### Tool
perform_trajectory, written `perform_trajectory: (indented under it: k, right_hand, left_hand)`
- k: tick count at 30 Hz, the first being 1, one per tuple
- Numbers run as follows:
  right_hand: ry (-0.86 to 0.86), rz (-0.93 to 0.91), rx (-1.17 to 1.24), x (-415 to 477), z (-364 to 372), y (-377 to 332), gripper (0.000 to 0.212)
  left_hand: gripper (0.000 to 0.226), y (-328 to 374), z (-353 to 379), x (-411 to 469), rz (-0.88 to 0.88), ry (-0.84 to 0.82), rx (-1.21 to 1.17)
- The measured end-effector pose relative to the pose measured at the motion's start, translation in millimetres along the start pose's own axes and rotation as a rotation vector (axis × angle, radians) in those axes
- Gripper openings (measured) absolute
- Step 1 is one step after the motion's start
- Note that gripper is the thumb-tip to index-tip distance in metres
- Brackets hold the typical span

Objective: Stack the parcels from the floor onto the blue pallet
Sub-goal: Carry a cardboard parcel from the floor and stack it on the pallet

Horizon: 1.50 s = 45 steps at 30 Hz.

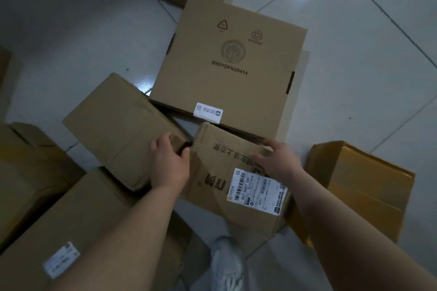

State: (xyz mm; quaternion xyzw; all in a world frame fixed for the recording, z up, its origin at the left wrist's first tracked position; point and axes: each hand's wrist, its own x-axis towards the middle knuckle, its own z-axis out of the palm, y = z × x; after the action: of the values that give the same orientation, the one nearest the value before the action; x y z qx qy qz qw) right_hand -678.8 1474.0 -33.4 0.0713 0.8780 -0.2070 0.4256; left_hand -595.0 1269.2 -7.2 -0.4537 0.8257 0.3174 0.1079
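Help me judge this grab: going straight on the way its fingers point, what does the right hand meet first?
Probably the labelled parcel, right under the right hand; if it passes above, the big printed box behind. Depth is unclear.

Dim, floor [354,30] glare, blurred right hand [277,160]

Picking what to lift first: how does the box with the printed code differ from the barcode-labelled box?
The coded box is larger and smooth; the barcode box is smaller and creased. The coded box lies farther off, the barcode box nearer. Both are brown cardboard.
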Motion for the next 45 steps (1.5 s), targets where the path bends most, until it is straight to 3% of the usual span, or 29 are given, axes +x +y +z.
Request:
perform_trajectory:
  k: [5, 11, 15, 18, 23, 25, 30, 38, 41, 45]
  right_hand:
    - [0.085, -0.037, -0.204, -17.0, 14.1, 0.3, 0.058]
    - [0.138, -0.332, -0.213, -18.9, 30.3, -52.7, 0.057]
    - [0.059, -0.508, -0.186, -19.3, 49.4, -99.2, 0.054]
    - [-0.009, -0.55, -0.209, -17.6, 64.8, -129.9, 0.055]
    - [-0.119, -0.467, -0.319, -7.7, 88.9, -165.2, 0.056]
    - [-0.149, -0.433, -0.254, -6.9, 96.0, -174.7, 0.056]
    - [-0.102, -0.384, 0.035, -24.2, 89.5, -190.9, 0.057]
    - [0.029, -0.379, 0.213, -98.5, 54.3, -208.1, 0.04]
    - [0.037, -0.371, 0.309, -142.3, 46.6, -204.7, 0.043]
    - [-0.005, -0.374, 0.266, -192.2, 58.5, -192.5, 0.041]
  left_hand:
    - [0.065, -50.2, -11.1, -18.4, -0.247, 0.041, 0.043]
    - [0.075, -75.7, -30.3, -2.4, -0.333, 0.027, -0.088]
    - [0.073, -89.9, -36.7, 15.8, -0.439, 0.02, -0.272]
    - [0.074, -101.6, -38.9, 31.9, -0.511, 0.013, -0.37]
    - [0.072, -116.1, -36.8, 54.4, -0.569, -0.004, -0.497]
    - [0.072, -116.6, -37.4, 58.7, -0.589, -0.016, -0.544]
    - [0.082, -111.0, -52.8, 47.2, -0.561, 0.018, -0.62]
    - [0.06, -89.3, -123.2, -1.3, -0.45, 0.159, -0.757]
    - [0.063, -83.6, -162.0, -28.3, -0.381, 0.15, -0.711]
    - [0.06, -96.8, -198.9, -67.3, -0.358, 0.147, -0.633]
